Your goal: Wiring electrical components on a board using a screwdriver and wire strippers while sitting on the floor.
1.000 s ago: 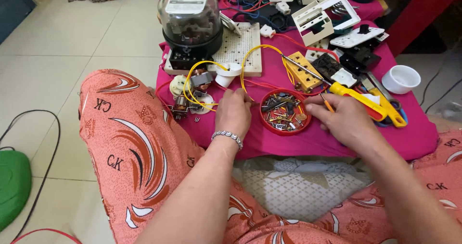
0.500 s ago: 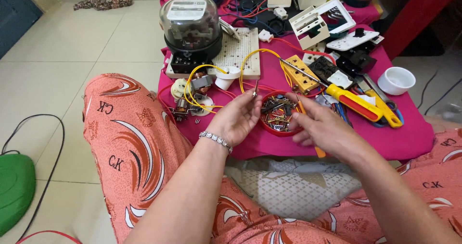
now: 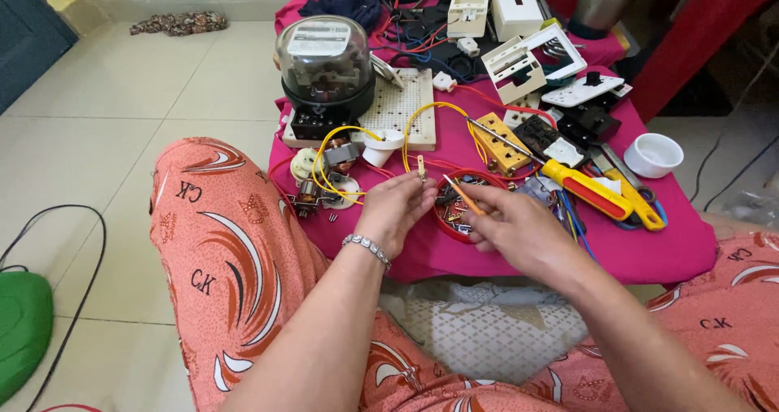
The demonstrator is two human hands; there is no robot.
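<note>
My left hand point(image 3: 395, 211) pinches a small brass terminal piece point(image 3: 421, 168) upright between thumb and fingertips, a beaded bracelet on its wrist. My right hand point(image 3: 519, 229) grips a thin orange-handled screwdriver point(image 3: 464, 197), its tip pointing up-left toward the brass piece. Both hands hover over the near edge of a low table with a magenta cloth point(image 3: 519, 254). Just behind them sits a red round lid point(image 3: 445, 217) holding small screws and parts, partly hidden by my fingers.
A glass-domed electric meter point(image 3: 326, 63) stands at the back left beside a white perforated board point(image 3: 402, 103) with yellow wires point(image 3: 341, 136). A yellow and red screwdriver point(image 3: 588, 189), white switch housings point(image 3: 527, 59), a white cup point(image 3: 654, 154) and a green object point(image 3: 20, 335) on the floor.
Both hands lifted off the red lid and drew nearer together; my left now holds the brass piece up and my right brings the thin screwdriver to it. The camera view shifted slightly.
</note>
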